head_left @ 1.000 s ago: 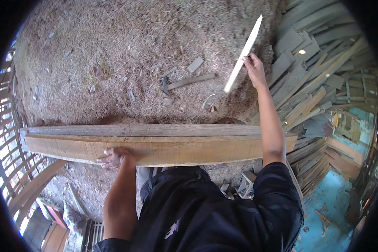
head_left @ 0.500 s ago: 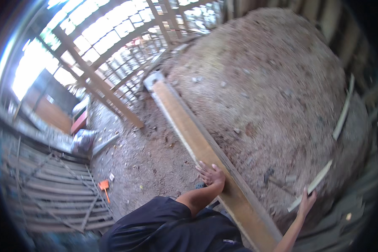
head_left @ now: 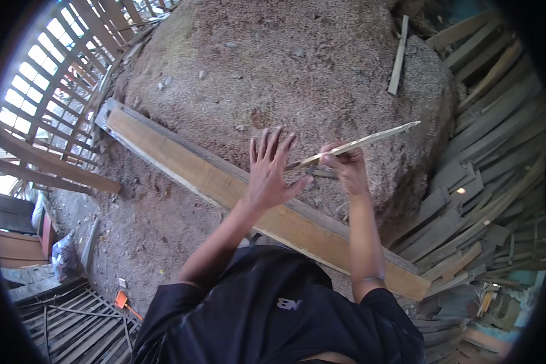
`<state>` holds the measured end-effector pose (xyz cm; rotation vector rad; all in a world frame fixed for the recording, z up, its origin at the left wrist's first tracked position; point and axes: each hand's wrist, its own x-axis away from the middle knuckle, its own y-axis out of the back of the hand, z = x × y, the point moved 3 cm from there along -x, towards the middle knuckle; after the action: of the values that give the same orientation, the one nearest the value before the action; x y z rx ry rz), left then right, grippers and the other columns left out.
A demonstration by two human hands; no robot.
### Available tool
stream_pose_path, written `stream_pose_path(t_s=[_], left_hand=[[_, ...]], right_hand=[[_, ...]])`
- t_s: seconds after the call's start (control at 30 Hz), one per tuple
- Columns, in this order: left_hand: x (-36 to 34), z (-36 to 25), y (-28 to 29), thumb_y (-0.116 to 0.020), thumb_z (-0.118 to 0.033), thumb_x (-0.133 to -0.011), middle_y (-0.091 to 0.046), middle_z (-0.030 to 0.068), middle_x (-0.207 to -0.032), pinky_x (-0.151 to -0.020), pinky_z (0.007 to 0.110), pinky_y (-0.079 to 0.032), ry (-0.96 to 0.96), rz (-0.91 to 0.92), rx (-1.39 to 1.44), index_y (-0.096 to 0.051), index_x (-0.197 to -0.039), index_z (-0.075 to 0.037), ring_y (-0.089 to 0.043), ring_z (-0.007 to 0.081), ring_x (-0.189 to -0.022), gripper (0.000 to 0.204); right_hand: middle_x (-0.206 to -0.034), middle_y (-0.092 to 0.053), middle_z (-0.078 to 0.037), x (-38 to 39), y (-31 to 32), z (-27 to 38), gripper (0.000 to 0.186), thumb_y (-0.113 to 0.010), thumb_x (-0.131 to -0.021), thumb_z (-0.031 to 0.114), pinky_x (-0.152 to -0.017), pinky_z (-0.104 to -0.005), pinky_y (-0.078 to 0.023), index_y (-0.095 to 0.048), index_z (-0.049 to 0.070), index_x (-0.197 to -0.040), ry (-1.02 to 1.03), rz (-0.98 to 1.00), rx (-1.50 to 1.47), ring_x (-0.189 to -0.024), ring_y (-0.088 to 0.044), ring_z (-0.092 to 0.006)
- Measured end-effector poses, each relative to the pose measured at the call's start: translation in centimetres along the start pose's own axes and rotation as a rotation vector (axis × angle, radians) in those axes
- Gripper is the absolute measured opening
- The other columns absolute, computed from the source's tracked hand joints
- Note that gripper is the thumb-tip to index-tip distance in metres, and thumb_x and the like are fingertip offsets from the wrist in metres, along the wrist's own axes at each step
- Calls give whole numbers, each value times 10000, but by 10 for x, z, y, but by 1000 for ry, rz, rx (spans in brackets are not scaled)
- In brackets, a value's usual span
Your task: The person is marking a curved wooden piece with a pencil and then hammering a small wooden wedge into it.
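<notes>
Above the far side of a long sawn beam (head_left: 188, 167), a person's two hands meet around one thin wooden strip (head_left: 376, 138). The right hand (head_left: 344, 162) carries it: this grip is narrow, thumb and fingers pinching the strip partway along its length, with the longer part running out to the right and slightly upward. Such a hold probably suits a light, slender piece, since a pinch near the middle would leave both ends free and the balance easy.

The left hand (head_left: 269, 177) is spread wide, palm down and fingers fanned, beside the strip's near end; it appears to grasp nothing, and whether its thumb side touches the wood cannot be told. Its spread may serve to steady or clear that end.

The beam lies diagonally between the dark shirt (head_left: 242, 297) and a mound (head_left: 273, 73) of loose brown material, its broad face turned up; a greyer timber (head_left: 233, 173) along its far edge perhaps props it. Both arms reach across it, so the strip hangs over the mound, well within sight. Behind the strip, a wooden handle (head_left: 324, 174) lies partly hidden. Farther off, a second strip (head_left: 398, 56) rests on the mound, and stacked boards (head_left: 467, 176) line its right side.
</notes>
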<state>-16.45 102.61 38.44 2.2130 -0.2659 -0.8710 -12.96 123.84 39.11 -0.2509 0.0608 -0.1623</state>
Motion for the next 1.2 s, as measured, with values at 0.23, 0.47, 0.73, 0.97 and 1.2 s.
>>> stream_pose_path(t_s=[0.23,0.47,0.73,0.97,1.2], left_hand=[[-24,-1,27,-683,-318,-976,-694,145,-692,-623,456,-547,61,364,188,-766,-1105,-89,-691,357,-636,276],[-24,16,39,-717,-343,-958,-695,189,-708,-605,422,-547,23,443,304,-728,-1060,-3,-707,329,-623,355],[13,34,31,-676,-534,-974,-725,148,-798,-624,365,-580,370,1096,607,-668,-1031,36,-739,214,-638,573],[116,75,7,-555,-670,-974,-731,207,-865,-774,470,-573,128,1119,257,-723,-1031,22,-737,377,-825,714],[149,73,-8,-514,-700,-961,-734,236,-886,-806,532,-546,83,1238,150,-778,-948,-49,-712,442,-893,702]], right_hand=[[-1148,-711,-97,19,-24,24,577,-876,-785,15,-810,-288,-547,-644,47,-1312,116,-30,-31,-987,-675,-190],[-1332,-587,-134,69,-16,66,732,-828,-866,371,-1123,-505,-427,-512,89,-1462,1088,-516,1438,-1285,-540,-323],[-1141,-678,-108,55,-41,72,480,-781,-865,456,-967,-486,-498,-678,111,-1181,531,280,1796,-1134,-642,-301],[-769,-696,-149,119,-42,-37,447,-707,-922,526,-702,-481,-559,-704,80,-931,-122,481,1509,-753,-717,-365],[-801,-718,-226,169,-34,-100,496,-662,-943,560,-746,-507,-548,-754,73,-944,-404,460,1309,-798,-716,-419]])
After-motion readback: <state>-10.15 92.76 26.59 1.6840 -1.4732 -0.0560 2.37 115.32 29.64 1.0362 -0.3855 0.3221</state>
